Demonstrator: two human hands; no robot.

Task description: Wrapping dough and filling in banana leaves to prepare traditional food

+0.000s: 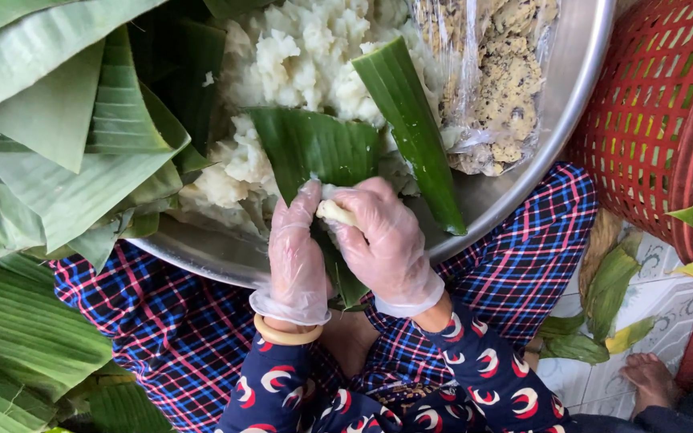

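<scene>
We look down on our two hands, both in thin clear plastic gloves, working together over the near rim of a big metal basin (579, 72). Our left hand (297, 255) is curled loosely around the edge of a folded banana leaf piece (314, 148), thumb and fingers bent onto it. Our right hand (385, 240) is closed more tightly, pinching a pale lump of dough (335, 212) against the same leaf; the lump sits between the two hands, just below the basin's centre. A pale bangle (286, 334) rings our left wrist.

From the hands, the leaf fans out toward 12 o'clock, and a second, narrower leaf strip (411, 128) slants toward 1 o'clock, partly covering what lies behind. Beyond them, at 12 o'clock, a heap of white sticky dough (298, 56) fills the basin. At 1 o'clock a clear plastic bag of speckled yellowish filling (499, 80) lies against the basin wall, touching the white heap.

At 10 and 11 o'clock a thick stack of banana leaves (66, 136) overhangs the basin's rim and hides its left part; more leaves (10, 337) lie at 8 o'clock. At 2 o'clock a red plastic basket (659, 112) stands just beside the basin. Leaf scraps (603, 297) litter the tiled floor (667, 305) at 4 o'clock, near another person's bare foot (650, 377). Our lap, in blue and red plaid trousers (162, 321), sits under the basin.
</scene>
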